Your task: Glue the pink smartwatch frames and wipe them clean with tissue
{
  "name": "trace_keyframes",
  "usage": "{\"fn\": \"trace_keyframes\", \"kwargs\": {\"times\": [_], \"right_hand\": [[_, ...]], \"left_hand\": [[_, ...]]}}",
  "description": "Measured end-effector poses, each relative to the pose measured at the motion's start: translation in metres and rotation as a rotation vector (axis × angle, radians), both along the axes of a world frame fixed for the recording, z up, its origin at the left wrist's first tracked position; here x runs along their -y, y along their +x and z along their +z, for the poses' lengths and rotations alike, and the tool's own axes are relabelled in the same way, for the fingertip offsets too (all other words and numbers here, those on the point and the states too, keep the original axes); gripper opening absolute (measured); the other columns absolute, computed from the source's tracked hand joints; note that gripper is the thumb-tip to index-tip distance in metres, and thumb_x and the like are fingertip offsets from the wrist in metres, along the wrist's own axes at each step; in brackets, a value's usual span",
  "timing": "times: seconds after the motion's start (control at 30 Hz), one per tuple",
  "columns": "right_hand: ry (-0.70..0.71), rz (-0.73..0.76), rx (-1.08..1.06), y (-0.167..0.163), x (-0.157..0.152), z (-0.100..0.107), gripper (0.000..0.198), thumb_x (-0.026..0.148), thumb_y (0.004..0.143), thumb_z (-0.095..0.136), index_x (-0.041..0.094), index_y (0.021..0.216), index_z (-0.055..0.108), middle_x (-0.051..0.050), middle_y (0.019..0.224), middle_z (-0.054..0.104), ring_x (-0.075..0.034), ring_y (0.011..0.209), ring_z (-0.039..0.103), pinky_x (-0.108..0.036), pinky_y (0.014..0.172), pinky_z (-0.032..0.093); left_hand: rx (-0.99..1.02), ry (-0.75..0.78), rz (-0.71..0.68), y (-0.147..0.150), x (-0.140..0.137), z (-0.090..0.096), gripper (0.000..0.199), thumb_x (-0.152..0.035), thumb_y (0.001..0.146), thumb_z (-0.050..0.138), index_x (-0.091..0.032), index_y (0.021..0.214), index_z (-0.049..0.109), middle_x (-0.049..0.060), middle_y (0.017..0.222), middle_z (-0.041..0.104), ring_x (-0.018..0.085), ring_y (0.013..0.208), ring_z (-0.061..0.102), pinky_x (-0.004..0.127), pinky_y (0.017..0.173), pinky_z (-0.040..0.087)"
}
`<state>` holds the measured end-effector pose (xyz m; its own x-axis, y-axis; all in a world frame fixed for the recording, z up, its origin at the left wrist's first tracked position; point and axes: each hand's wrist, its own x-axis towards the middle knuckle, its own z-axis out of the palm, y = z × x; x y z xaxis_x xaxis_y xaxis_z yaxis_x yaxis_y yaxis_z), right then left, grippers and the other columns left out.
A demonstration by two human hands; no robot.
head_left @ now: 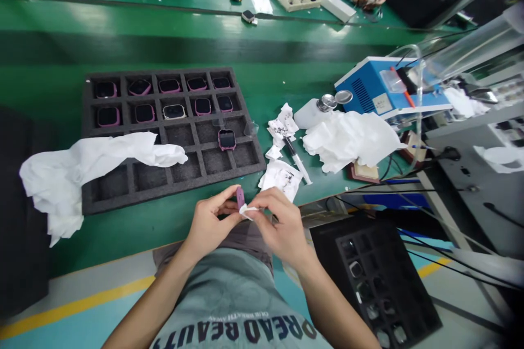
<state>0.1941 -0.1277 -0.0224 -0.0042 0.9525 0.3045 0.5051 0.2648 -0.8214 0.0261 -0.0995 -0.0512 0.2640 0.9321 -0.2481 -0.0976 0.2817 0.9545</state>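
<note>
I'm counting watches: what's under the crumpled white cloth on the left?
Under the white cloth are part of the dark foam tray and some green tabletop. Whether anything sits in the covered compartments cannot be seen.

On the grey-green shirt (233, 289), large letters (235, 331) read "PREAD BEAUT", small ones (239, 317) "BREATH AWAY".

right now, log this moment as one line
left hand: holds purple piece | right hand: pinches white scrap at its lower end | tray: watches in back two rows, cloth over front left
</note>
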Motion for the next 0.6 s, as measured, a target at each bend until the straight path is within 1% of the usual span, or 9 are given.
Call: {"fn": "trace_keyframes", "kwargs": {"times": [0.07,0.17,0.27,0.37,0.43,0.5,0.53,0.6], "right_hand": [[0.02,-0.003,-0.022,-0.006,0.001,-0.002,0.01,0.016,0.093,0.065,0.024,0.088,0.068,-0.004,0.084,0.068,-0.02,0.08,0.064,-0.035,0.071,0.052],[0.008,-0.045,-0.05,-0.012,-0.017,-0.007,0.011,0.017,0.094,0.065,0.023,0.085,0.067,-0.004,0.083,0.067,-0.019,0.079,0.063,-0.034,0.072,0.052],[-0.003,-0.089,-0.021,-0.006,-0.037,-0.009,0.012,0.019,0.092,0.066,0.023,0.081,0.066,-0.004,0.081,0.067,-0.019,0.08,0.062,-0.035,0.074,0.051],[-0.026,-0.127,-0.034,0.005,-0.036,-0.005,0.012,0.019,0.092,0.066,0.023,0.08,0.065,-0.002,0.078,0.067,-0.018,0.075,0.06,-0.034,0.071,0.05],[-0.052,-0.064,-0.071,0.009,-0.025,-0.002,0.011,0.02,0.092,0.066,0.023,0.082,0.066,-0.002,0.078,0.067,-0.018,0.074,0.06,-0.033,0.069,0.05],[-0.048,0.022,-0.067,0.007,-0.014,-0.001,0.009,0.02,0.093,0.066,0.024,0.085,0.068,-0.002,0.082,0.069,-0.019,0.078,0.063,-0.034,0.07,0.051],[-0.035,0.046,-0.049,0.006,-0.011,-0.001,0.008,0.02,0.094,0.066,0.024,0.087,0.069,-0.003,0.084,0.069,-0.02,0.081,0.064,-0.035,0.072,0.052],[-0.007,0.048,-0.005,0.002,-0.015,-0.003,0.009,0.02,0.095,0.064,0.024,0.089,0.07,-0.004,0.086,0.07,-0.02,0.084,0.065,-0.036,0.075,0.053]], "left_hand": [[0.001,0.016,-0.005,0.0,-0.001,-0.001,0.055,-0.011,0.069,0.081,-0.016,0.123,0.077,0.003,0.089,0.083,0.019,0.077,0.078,0.03,0.079,0.066],[0.03,0.032,-0.017,-0.001,-0.001,-0.002,0.055,-0.008,0.068,0.079,-0.017,0.122,0.077,0.002,0.094,0.083,0.019,0.078,0.078,0.031,0.078,0.067],[0.04,0.018,-0.021,-0.001,-0.001,0.0,0.058,-0.01,0.066,0.084,-0.017,0.123,0.077,0.003,0.093,0.083,0.019,0.078,0.078,0.033,0.079,0.067],[0.05,-0.002,0.009,0.0,-0.001,0.001,0.061,-0.013,0.063,0.088,-0.016,0.123,0.077,0.004,0.092,0.083,0.019,0.078,0.077,0.033,0.08,0.067],[0.047,-0.011,0.014,0.0,-0.002,0.002,0.061,-0.013,0.063,0.087,-0.015,0.123,0.076,0.004,0.09,0.083,0.019,0.077,0.077,0.033,0.079,0.067],[0.022,-0.009,-0.006,0.0,-0.002,0.001,0.059,-0.012,0.065,0.085,-0.016,0.124,0.076,0.003,0.09,0.083,0.019,0.077,0.077,0.031,0.078,0.067],[0.006,-0.001,-0.015,0.0,-0.002,0.0,0.058,-0.012,0.067,0.084,-0.016,0.124,0.076,0.004,0.092,0.083,0.019,0.078,0.077,0.031,0.078,0.067],[-0.025,0.028,-0.032,0.0,-0.002,-0.001,0.055,-0.011,0.069,0.082,-0.018,0.123,0.077,0.004,0.097,0.083,0.019,0.08,0.078,0.031,0.08,0.067]]}}
